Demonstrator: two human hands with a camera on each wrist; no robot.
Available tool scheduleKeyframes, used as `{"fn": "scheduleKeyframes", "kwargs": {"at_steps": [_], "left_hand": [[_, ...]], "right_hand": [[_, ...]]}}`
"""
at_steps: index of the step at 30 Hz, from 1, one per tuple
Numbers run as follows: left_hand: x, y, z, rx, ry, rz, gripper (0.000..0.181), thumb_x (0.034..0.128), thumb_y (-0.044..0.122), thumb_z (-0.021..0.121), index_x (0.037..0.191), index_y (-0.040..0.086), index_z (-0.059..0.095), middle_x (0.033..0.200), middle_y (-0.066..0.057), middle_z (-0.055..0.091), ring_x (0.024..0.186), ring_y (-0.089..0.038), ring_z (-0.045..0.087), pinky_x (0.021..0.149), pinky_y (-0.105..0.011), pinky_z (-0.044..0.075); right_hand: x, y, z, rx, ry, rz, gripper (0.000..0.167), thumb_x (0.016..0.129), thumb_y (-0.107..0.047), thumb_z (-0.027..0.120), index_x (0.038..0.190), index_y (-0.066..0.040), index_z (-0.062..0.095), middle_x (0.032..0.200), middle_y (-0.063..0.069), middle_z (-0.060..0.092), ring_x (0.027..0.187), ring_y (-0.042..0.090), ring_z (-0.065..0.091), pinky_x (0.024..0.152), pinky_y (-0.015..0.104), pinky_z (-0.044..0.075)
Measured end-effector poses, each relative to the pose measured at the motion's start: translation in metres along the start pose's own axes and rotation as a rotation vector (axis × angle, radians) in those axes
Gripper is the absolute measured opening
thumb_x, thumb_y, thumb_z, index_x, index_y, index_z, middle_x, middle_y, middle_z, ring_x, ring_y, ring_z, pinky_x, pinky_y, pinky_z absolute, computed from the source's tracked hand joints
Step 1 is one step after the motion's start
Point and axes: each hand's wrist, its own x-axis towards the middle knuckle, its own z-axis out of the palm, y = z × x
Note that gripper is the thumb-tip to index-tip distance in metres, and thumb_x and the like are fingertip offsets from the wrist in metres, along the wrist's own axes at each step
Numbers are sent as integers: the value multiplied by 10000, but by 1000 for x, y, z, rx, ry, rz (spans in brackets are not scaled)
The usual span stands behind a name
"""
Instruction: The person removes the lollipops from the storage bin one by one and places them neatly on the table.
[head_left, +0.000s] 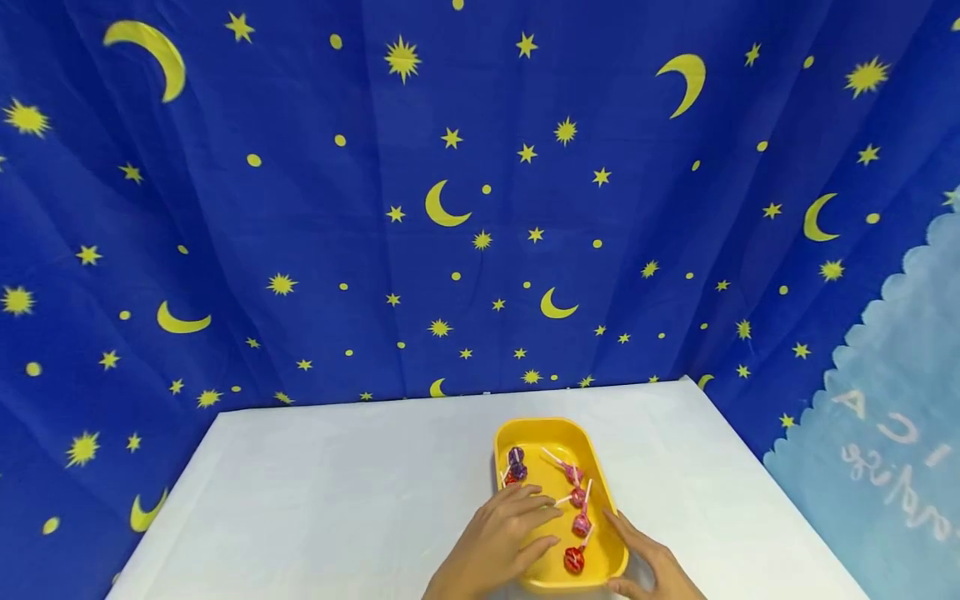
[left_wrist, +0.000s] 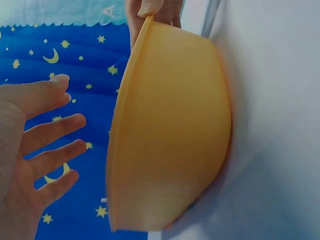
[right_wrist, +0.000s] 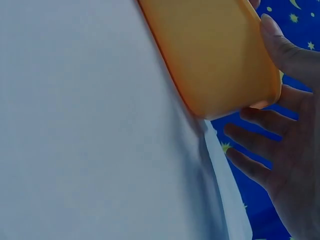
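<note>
Deep-blue cloth printed with yellow moons and stars (head_left: 360, 233) fills most of the frame, with a pale-blue scalloped panel (head_left: 892, 400) at the lower right and a white-covered table (head_left: 322, 500) below. Just right of centre at the bottom of the frame, a yellow, round-cornered, apparently plastic tray (head_left: 546, 422) rests on the table, holding stick lollipops in shiny wrappers: purple wrapping (head_left: 517, 464) at its upper left, one lollipop or two, I cannot tell; a red one (head_left: 511, 479) half hidden just below; three pink to pinkish-red ones (head_left: 582, 525) down the right side; and a bright red lollipop (head_left: 573, 560) near the bottom. Over the tray's left side the left hand (head_left: 501, 537) is spread, gripping nothing that the views show. At the tray's lower right corner the right hand (head_left: 651, 567) holds the wall between thumb and forefinger, its other fingers apart. The tray should be light and fairly stiff, likely to slide on the smooth cover unless steadied, and best held by rim or corner. Each lollipop is probably light and hard, its round wrapped head slippery and apt to roll; the thin stick offers the surest pinch, though it might bend.
</note>
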Motion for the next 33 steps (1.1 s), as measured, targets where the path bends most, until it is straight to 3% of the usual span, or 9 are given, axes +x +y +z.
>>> {"fn": "scheduleKeyframes", "kwargs": {"at_steps": [5,7,10,13,17,22,25,30,33], "left_hand": [[8,1,6,-16,4,-8,272,936,353,636,1144,197,718,1165,50,707,1118,-127,638,990,-319,490],[13,1,9,-53,-27,-35,275,929,348,648,1144,191,718,1160,46,710,1090,-115,652,954,-298,510],[23,4,13,-126,-128,-113,292,916,345,669,1159,191,719,1151,69,712,1056,-75,662,909,-255,525],[33,10,18,-159,-275,-206,297,897,371,687,1156,229,725,1103,131,718,869,0,656,771,-186,519],[40,21,26,-121,-415,-280,287,875,422,696,1120,279,737,856,175,717,540,8,467,542,-149,394],[42,31,40,-23,-394,-321,174,819,446,744,770,279,733,517,165,484,452,-3,382,467,-164,333],[42,35,45,11,-382,-365,340,756,463,795,576,257,593,503,142,450,478,-20,396,483,-192,337],[43,38,52,51,-397,-428,362,638,467,864,560,229,603,557,116,538,501,-51,458,502,-223,365],[44,39,56,106,-368,-448,326,589,447,889,602,225,651,582,92,589,516,-74,516,501,-236,385]], "right_hand": [[5,-1,1,-12,15,-17,802,747,-268,819,1441,-81,465,1402,191,487,1285,52,400,930,434,517],[7,-2,0,-11,7,-12,796,753,-265,815,1438,-66,463,1414,183,480,1284,59,406,937,429,516],[10,0,-1,-16,27,-34,786,744,-234,816,1428,-52,474,1411,178,497,1282,75,417,939,413,518],[9,3,-2,-18,56,-65,780,728,-188,815,1423,-60,485,1413,124,505,1280,52,409,928,395,525],[3,5,0,2,67,-67,784,739,-174,806,1442,-93,469,1459,-71,432,1259,-10,416,898,355,539],[-2,4,3,40,72,-38,759,756,-165,797,1437,-84,473,1428,-217,351,1237,-52,439,896,313,540],[-2,3,5,54,59,-22,729,774,-158,782,1434,-92,480,1405,-149,385,1233,-34,458,904,307,536],[-3,4,4,60,106,-100,595,718,-106,806,1288,-123,636,1304,173,547,1200,24,509,880,237,526],[-1,4,3,65,144,-163,524,683,-92,831,1188,-130,697,1195,310,595,1183,33,524,868,193,515]]}}
